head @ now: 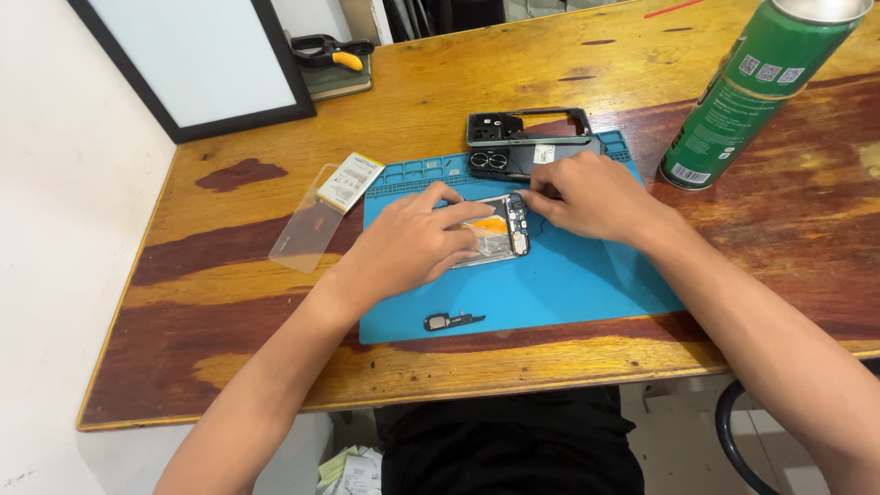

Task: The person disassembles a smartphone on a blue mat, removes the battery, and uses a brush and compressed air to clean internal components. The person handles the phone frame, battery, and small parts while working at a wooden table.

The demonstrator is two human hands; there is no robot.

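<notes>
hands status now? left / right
Left hand: fingers flat, pressing the opened phone onto the blue mat.
Right hand: fingers pinched at the phone's top edge; what they grip cannot be told.

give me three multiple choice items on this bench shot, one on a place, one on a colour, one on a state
1. Where does the green spray can stand?
A. on the wooden table, right of the mat
B. on the mat
C. on the floor

2. What colour is the work mat?
A. red
B. blue
C. grey

3. In what state is the phone under the hands?
A. sealed in a box
B. opened, insides showing
C. screen lit

Answers:
1 A, the can stands upright on bare wood beyond the mat's right edge.
2 B, the mat is plainly blue.
3 B, the left hand and right hand rest on it, and an orange part and dark board show inside.
</notes>
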